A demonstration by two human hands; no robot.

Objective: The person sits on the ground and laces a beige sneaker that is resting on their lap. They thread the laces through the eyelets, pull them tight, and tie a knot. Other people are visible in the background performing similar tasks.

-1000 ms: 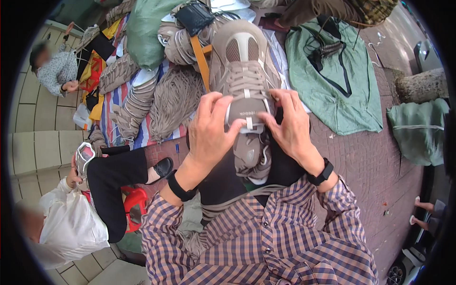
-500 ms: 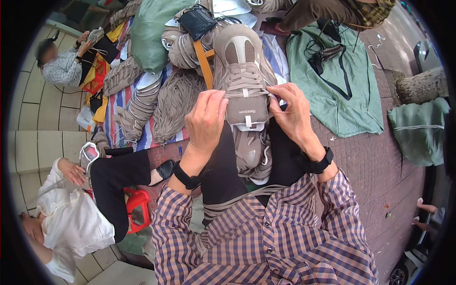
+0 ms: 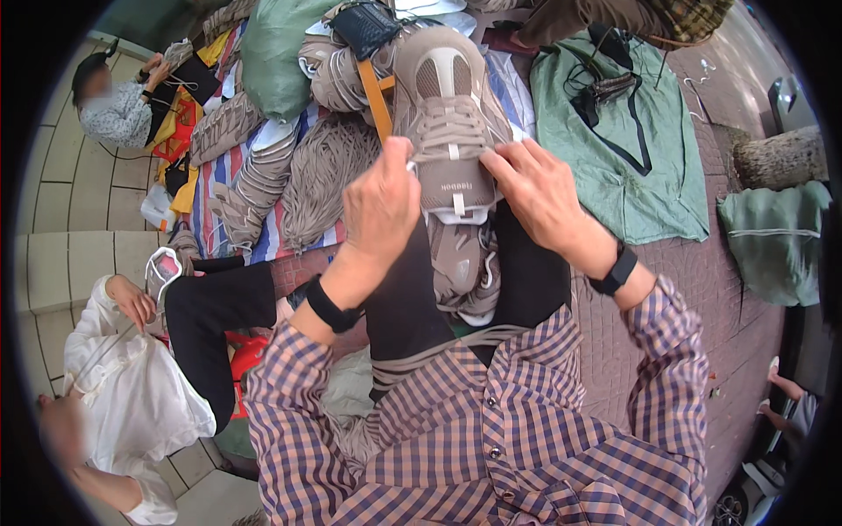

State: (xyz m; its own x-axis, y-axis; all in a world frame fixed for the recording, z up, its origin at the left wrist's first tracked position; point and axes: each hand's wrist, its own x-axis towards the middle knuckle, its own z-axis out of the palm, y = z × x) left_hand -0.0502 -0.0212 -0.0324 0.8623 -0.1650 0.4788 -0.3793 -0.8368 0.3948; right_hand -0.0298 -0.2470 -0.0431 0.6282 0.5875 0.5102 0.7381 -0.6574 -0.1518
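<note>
A taupe sneaker upper (image 3: 449, 83) with white trim lies ahead of me, toe away, its tongue (image 3: 456, 188) toward me. A flat taupe shoelace (image 3: 449, 131) crosses it in several rows. My left hand (image 3: 381, 202) is closed at the left edge of the lacing, a small white tip showing by its fingers, apparently on the lace. My right hand (image 3: 539, 197) pinches at the right edge by the top eyelets; the lace there is mostly hidden by the fingers. Another taupe shoe (image 3: 458, 267) lies beneath, between my knees.
Stacked shoe uppers (image 3: 263, 171) and a bundle of laces (image 3: 324, 180) lie on a striped sheet at left, near a green sack (image 3: 279, 61). A yellow-orange bar (image 3: 375, 101) stands beside the sneaker. Green cloth (image 3: 636, 175) spreads at right. A seated person (image 3: 140, 377) works at my left.
My left hand has risen a little along the shoe's left side. The right hand has moved inward and up, its fingertips now over the tongue's right edge. Both elbows are wider apart.
</note>
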